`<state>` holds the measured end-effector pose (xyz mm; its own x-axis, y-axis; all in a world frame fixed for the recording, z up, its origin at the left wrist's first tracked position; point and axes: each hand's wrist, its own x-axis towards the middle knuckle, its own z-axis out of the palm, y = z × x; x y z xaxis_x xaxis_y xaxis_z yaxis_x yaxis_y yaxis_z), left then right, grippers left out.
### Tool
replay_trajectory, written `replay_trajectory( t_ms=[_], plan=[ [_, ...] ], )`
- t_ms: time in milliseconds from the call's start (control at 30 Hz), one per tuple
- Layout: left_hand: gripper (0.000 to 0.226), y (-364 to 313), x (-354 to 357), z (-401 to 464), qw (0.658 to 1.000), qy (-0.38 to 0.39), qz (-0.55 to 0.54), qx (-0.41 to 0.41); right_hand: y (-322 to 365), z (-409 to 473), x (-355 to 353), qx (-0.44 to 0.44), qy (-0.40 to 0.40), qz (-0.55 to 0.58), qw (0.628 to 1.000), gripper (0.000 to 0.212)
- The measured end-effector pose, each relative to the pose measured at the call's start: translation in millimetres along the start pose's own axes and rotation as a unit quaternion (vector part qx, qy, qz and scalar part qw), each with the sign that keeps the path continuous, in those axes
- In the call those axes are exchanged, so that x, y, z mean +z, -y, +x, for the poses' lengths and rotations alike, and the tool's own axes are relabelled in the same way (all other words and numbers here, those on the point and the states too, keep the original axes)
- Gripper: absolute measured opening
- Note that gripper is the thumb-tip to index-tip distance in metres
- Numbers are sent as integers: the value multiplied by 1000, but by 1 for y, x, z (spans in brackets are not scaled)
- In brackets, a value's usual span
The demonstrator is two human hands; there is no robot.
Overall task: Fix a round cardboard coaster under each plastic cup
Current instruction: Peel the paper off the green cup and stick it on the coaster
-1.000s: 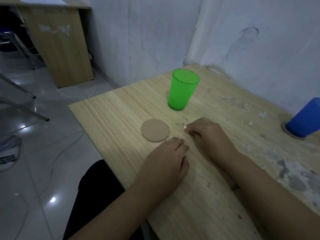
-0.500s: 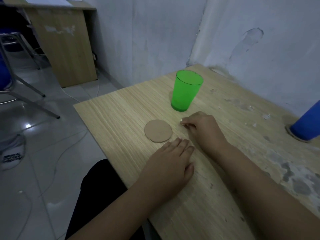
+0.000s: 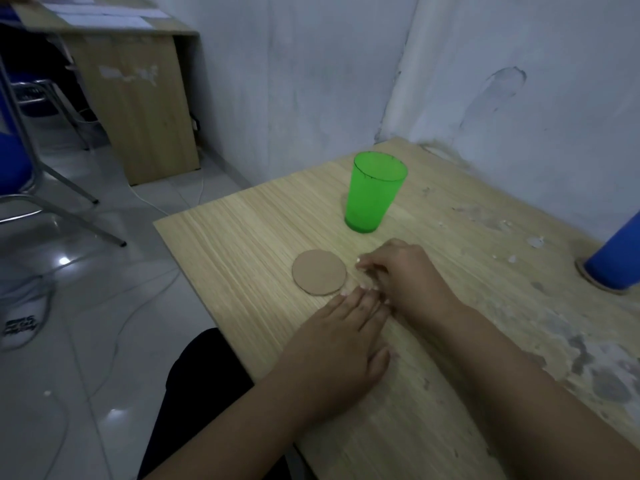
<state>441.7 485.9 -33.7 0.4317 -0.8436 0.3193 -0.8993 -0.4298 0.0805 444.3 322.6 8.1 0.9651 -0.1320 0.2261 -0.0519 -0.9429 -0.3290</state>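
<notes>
Head | round cardboard coaster (image 3: pixel 319 271) | left hand (image 3: pixel 341 344) flat | right hand (image 3: pixel 403 271) fingers curled, grasp unclear

Green cup (image 3: pixel 375 192) (brown coaster (image 3: pixel 319 271))

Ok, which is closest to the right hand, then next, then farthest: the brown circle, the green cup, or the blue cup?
From the right hand:
1. Cardboard coaster, just to its left on the table.
2. Green cup, upright, behind the hand toward the wall.
3. Blue cup, far off at the right edge.
</notes>
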Motion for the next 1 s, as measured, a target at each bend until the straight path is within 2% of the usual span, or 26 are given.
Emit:
replay_trajectory(
  t_ms=[100, 300, 467, 667, 867, 1000],
  plan=[
    [55, 2, -1, -1, 1000, -7, -4, 4, -7, -8, -10, -14, 17, -11, 1000, 19],
    [56, 2, -4, -1, 999, 9, -37, -12, -11, 16, 9, 32, -33, -47, 998, 20],
    [52, 2, -6, -3, 998, 6, -51, -32, 2, 4, 1, -78, -34, -2, 996, 11],
    [56, 4, -7, -3, 996, 10, -85, -32, -10, 16, 0, -19, -32, -68, 997, 12],
    [55, 2, -8, -3, 996, 5, -83, -32, 12, 28, -6, -8, 19, -1, 1000, 20],
    [56, 3, -7, -3, 994, 6, -103, -32, 10, 17, -19, -38, 95, -36, 994, 21]
  ],
)
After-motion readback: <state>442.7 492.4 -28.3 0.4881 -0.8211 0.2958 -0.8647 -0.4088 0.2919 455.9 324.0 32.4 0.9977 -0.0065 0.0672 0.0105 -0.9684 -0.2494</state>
